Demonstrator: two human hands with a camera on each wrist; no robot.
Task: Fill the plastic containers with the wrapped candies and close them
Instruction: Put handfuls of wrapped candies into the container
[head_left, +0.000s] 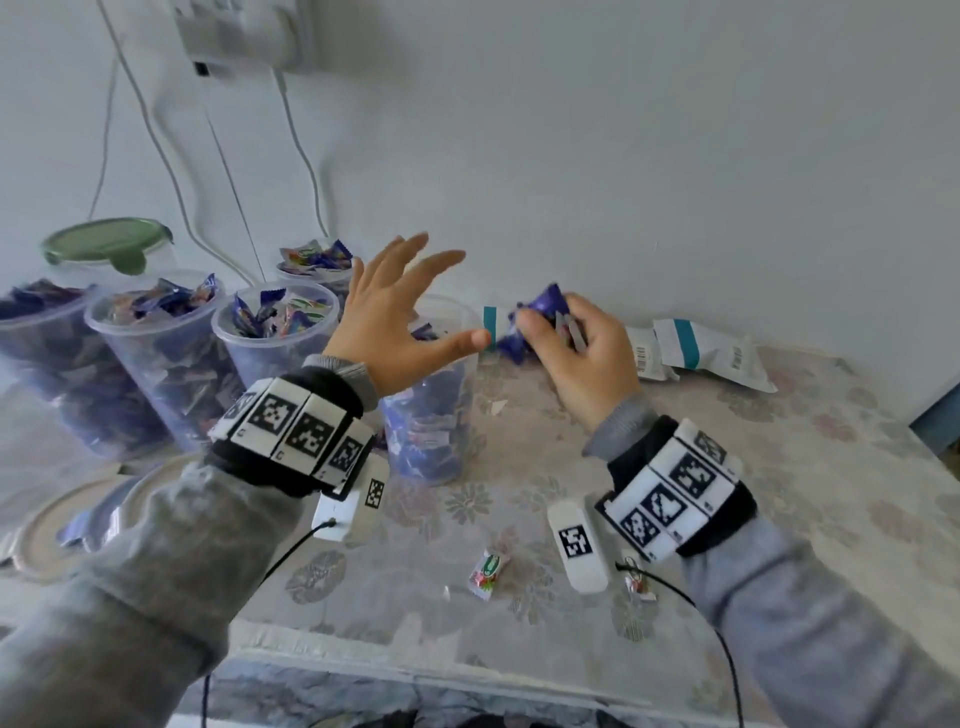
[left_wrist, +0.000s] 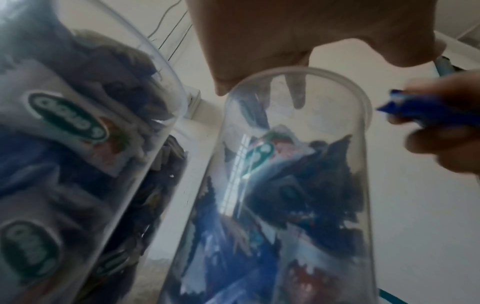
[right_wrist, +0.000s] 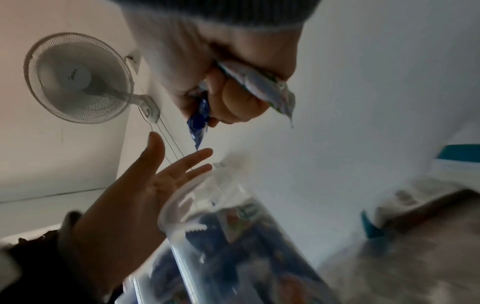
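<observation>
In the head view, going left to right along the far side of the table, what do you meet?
Green-lidded container → three open candy-filled containers → left hand over a part-filled container → right hand gripping wrapped candies → white bags.

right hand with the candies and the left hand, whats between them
Only the open container, its rim below the gap between left hand and right hand; head view shows it.

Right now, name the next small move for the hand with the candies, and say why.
Probably carry the right hand leftward over the open container and release the wrapped candies. It already grips a bunch beside the rim, the container is only partly filled, and the left hand hovers open above the mouth.
</observation>
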